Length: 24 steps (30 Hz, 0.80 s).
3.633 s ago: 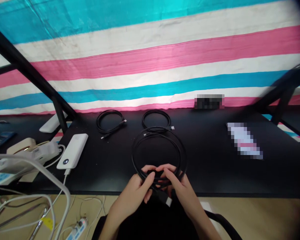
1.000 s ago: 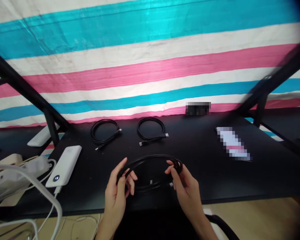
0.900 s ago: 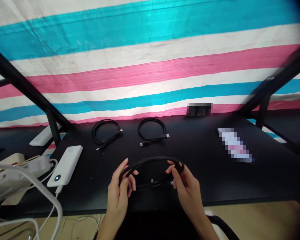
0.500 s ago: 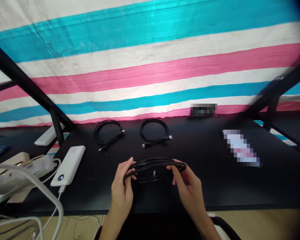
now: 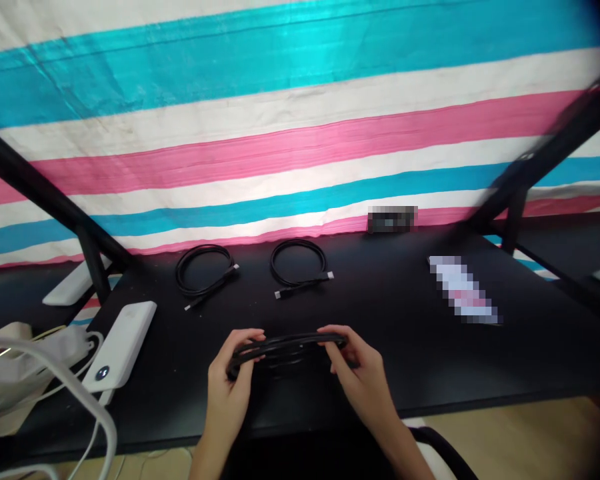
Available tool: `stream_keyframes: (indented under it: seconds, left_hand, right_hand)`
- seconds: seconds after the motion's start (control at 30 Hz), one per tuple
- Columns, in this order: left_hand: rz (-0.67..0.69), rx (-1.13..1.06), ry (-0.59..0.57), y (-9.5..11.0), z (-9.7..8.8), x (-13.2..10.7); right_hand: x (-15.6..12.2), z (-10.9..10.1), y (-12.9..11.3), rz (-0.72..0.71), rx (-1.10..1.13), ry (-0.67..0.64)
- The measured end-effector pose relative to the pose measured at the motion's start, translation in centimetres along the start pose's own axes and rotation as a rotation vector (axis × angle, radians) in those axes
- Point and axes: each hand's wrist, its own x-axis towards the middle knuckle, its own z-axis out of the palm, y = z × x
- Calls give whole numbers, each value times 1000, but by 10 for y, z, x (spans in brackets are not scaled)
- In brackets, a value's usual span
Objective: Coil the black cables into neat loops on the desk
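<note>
A coiled black cable [image 5: 291, 345] is held level between my two hands near the front of the black table. My left hand [image 5: 234, 370] closes round the coil's left end, thumb in front and fingers behind. At the other end, my right hand [image 5: 356, 363] pinches the loops between thumb and fingers. The plugs of this cable cannot be made out. Beyond my hands lie two more coiled black cables, one [image 5: 206, 275] at the left and another [image 5: 300, 265] at its right, their light-coloured connectors showing.
A white power bank [image 5: 125, 343] with a cable plugged in lies at the left, beside a white power strip [image 5: 55, 360] and loose white cords. A blurred-out flat item [image 5: 465, 290] rests at the right, a dark one [image 5: 393, 219] at the back. Black frame bars slant on both sides.
The held coil has tipped flatter and its loops lie closer together; the connector seen inside it is hidden now. My hands have moved slightly left in view, as has the whole scene.
</note>
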Motion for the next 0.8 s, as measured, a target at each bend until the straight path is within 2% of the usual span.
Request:
stream_keyframes:
  seconds: [0.13,0.27,0.43,0.53,0.67,0.8]
  left_hand:
    - [-139,-31,-15,-9,-1,5]
    - [-196,9,-23,-18,-2,9]
    - [-276,81,-71,-29,1,6]
    - [-348,47,-91,-31,3,3]
    - [-408,-60,-156,-21,8,2]
    - [-405,-167,-141,-3,16,3]
  right_hand:
    - [0,4,3,0,3,-123]
    - [0,7,9,16,39,-152]
    - [0,5,13,46,95,-83]
    - [0,1,13,69,153,-52]
    - [0,-3,13,99,238,18]
    - [0,-5,13,123,394,126]
